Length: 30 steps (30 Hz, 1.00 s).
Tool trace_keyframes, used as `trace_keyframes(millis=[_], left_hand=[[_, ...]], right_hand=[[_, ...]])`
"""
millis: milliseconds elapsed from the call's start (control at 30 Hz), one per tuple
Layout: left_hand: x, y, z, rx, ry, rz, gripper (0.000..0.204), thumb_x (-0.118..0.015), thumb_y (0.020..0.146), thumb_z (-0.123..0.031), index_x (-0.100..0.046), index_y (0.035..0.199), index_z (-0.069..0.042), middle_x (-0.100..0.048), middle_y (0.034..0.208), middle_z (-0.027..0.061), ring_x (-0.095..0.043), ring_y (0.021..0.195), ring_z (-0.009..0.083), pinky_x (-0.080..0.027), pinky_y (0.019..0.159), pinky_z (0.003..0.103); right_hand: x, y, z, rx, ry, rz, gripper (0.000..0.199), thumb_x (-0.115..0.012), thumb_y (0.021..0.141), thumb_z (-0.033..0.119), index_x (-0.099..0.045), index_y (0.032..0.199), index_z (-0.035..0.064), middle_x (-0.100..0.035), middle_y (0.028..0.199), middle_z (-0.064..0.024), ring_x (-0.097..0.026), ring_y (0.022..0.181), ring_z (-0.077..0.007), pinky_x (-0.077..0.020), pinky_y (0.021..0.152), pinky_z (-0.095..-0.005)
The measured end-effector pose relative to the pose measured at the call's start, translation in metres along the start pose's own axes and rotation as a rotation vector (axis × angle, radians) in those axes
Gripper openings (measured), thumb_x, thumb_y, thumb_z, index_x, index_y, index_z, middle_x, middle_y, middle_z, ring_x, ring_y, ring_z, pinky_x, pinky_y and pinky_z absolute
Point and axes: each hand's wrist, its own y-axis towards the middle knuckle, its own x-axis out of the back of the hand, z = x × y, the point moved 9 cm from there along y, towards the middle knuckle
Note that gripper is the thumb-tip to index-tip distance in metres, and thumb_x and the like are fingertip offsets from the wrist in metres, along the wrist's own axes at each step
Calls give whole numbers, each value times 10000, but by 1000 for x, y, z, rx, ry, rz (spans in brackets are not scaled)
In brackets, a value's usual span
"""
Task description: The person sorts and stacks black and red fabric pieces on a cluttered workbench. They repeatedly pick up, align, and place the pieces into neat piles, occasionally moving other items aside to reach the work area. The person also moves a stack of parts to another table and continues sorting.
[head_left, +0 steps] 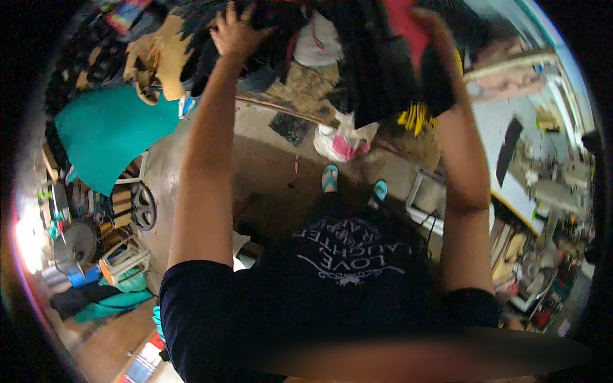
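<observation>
My left hand (236, 35) is stretched out at the top of the view, its fingers spread against a heap of dark material (281, 19). It grips nothing that I can see. My right arm reaches up to the right, and my right hand (435, 29) is blurred beside a red piece of material (408, 25). Black sheet-like pieces (377, 76) hang next to it, and one covers part of the wrist. Its fingers are too smeared to make out. Yellow strips or gloves (416, 119) lie just below the black pieces.
A white and pink bag (341, 142) lies on the floor ahead of my feet. A large green sheet (115, 131) and tan cut pieces (169, 57) are at the left. To the right stands a pale table (511, 153) with a black strip (509, 150). A white frame (426, 195) is near my right foot.
</observation>
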Motion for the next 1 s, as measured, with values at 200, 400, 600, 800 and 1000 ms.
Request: trace_keyframes(millis=[200, 400, 600, 800, 1000], left_hand=[[-16, 11, 8, -111, 53, -59, 870, -564, 664, -799, -407, 1402, -366, -257, 1521, 117, -263, 1369, 397, -267, 1056, 584], [-32, 24, 17, -47, 21, 98, 891, -484, 662, -860, -403, 1406, -376, -210, 1537, 130, -199, 1393, 413, -204, 1076, 605], [37, -16, -41, -72, -316, -279, 721, -602, 745, -691, -584, 1273, -200, -375, 1436, 203, -311, 1324, 443, -243, 1074, 573], [73, -206, -225, -637, -636, -214, 337, -676, 714, -114, -663, 1048, -153, -573, 1219, 153, -516, 1137, 357, -404, 931, 488], [21, -421, -328, -1059, -773, 419, 351, -685, 719, -48, -619, 1052, -138, -576, 1199, 166, -588, 1018, 392, -502, 846, 442]], right_hand=[[93, -147, 126, 188, -32, -505, 368, -679, 770, 268, -610, 1040, 27, -655, 896, -84, -638, 771, -206, -519, 716, -328], [165, -354, 208, 420, -110, -1078, 402, -693, 745, 285, -596, 1026, 15, -650, 848, -94, -637, 713, -208, -527, 643, -338], [191, -525, 219, 531, -69, -1193, 378, -674, 771, 265, -600, 1041, 12, -651, 887, -101, -634, 758, -206, -518, 695, -336], [218, -661, 217, 589, 11, -1207, 354, -656, 797, 244, -603, 1056, 8, -652, 926, -109, -631, 803, -205, -508, 747, -335], [224, -778, 222, 675, 139, -1177, 332, -637, 823, 223, -607, 1071, 5, -653, 965, -116, -627, 849, -203, -498, 799, -333]])
